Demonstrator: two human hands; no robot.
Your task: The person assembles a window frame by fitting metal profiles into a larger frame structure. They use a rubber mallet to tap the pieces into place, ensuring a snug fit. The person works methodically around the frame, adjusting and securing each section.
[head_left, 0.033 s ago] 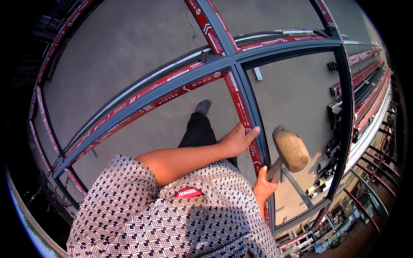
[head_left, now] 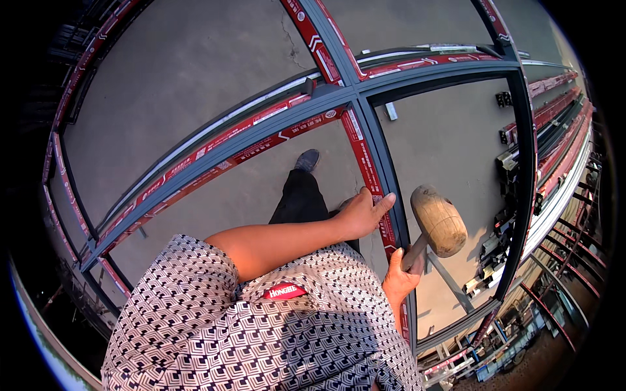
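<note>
A large grey metal window frame (head_left: 385, 159) with red printed film along its bars spreads in front of me. My left hand (head_left: 360, 215) grips the upright bar below the crossing, its thumb laid over the grey face and its fingers at the red-filmed side, partly hidden. Beside that bar, my right hand (head_left: 399, 281) is closed around the handle of a wooden mallet (head_left: 439, 221). The mallet's thick, barrel-shaped head is raised to the right of the bar, apart from it.
Long red-filmed and silvery metal profiles (head_left: 554, 146) lie stacked at the right. More bars and scraps (head_left: 515, 352) are at the lower right. A small metal offcut (head_left: 390, 111) lies on the concrete floor (head_left: 189, 72). My shoe (head_left: 308, 160) stands inside a frame opening.
The mallet head has shifted very slightly up and to the left. Both hands keep their hold.
</note>
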